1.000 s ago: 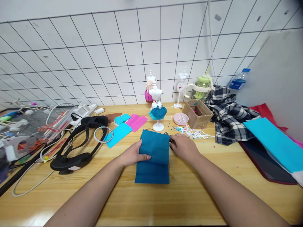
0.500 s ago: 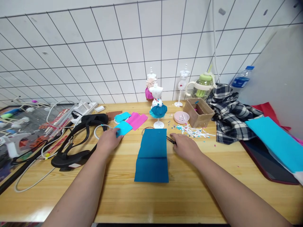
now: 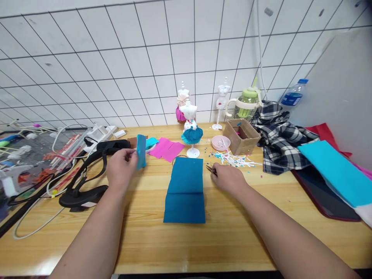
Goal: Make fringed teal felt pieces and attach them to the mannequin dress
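My left hand (image 3: 121, 166) pinches a piece of light blue paper (image 3: 141, 152) between thumb and fingers, raised on edge above the table. My right hand (image 3: 229, 177) rests on the wood, closed around small dark scissors (image 3: 212, 170) whose points stick out to the left, slightly apart. Between both hands lies a dark teal paper sheet (image 3: 184, 190), flat, with a crease across it. Behind the sheet stands a small white dress form (image 3: 188, 112) wearing a gathered teal skirt (image 3: 192, 135). Pink paper pieces (image 3: 167, 149) and another light blue piece (image 3: 151, 142) lie beyond my left hand.
A pink dish (image 3: 221, 143), a cardboard box (image 3: 242, 137) and white paper scraps (image 3: 236, 159) sit at back right, before a lidded jug (image 3: 247, 104). Plaid cloth (image 3: 279, 135) and a blue sheet (image 3: 334, 170) lie right. A black headset (image 3: 84, 190) and cables lie left.
My left hand has lifted the light blue paper off the pile and drawn it left, tilting it upright. The scissors in my right hand have turned, and their points show apart.
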The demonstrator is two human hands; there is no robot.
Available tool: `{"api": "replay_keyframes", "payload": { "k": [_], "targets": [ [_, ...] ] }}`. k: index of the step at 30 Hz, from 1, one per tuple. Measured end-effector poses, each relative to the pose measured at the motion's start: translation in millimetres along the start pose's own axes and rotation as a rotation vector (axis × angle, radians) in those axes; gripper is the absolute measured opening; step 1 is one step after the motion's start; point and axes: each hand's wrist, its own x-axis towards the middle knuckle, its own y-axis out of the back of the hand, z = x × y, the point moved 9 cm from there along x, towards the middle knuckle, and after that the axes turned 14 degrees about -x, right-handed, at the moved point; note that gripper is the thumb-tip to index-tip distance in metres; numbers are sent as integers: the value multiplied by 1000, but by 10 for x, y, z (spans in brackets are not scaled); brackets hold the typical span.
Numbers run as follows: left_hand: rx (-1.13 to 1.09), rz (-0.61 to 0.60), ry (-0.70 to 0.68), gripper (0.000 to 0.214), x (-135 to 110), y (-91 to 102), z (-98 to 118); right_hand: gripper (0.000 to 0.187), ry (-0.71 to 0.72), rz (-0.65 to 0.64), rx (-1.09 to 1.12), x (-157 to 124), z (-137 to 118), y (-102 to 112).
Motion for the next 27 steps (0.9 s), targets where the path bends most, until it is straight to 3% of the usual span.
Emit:
{"api": "replay_keyframes", "payload": {
  "k": [4,7,10,13,17,19,21,23,25,27],
  "targets": [
    [83,-228,-143,28,-78,-293,240,27,-6,121,96,36,37,131],
    [-14,-315,-180,39,-156,-394,390,24,44,236,296,36,13,241],
    [-187,-508,-109,40,-320,-554,496,26,102,188,458,27,-70,185],
    [-342,-712,-99,42,-565,-722,672,41,107,58,496,15,-182,9],
    [-381,-966,-85,44,-863,-928,807,23,184,87,633,-7,-375,-42],
    [-357,-958,-69,48,-862,-937,790,15,307,219,762,-65,-476,89],
    [-375,-874,-13,52,-773,-891,715,11,439,380,835,-184,-537,256],
    [-508,-911,62,53,-757,-898,665,7,531,480,813,-316,-586,359],
    [-775,-1084,117,54,-850,-949,728,12,577,463,751,-395,-651,359],
    [-1065,-1090,180,56,-840,-925,788,24,589,399,670,-426,-711,311]
  ]
}}
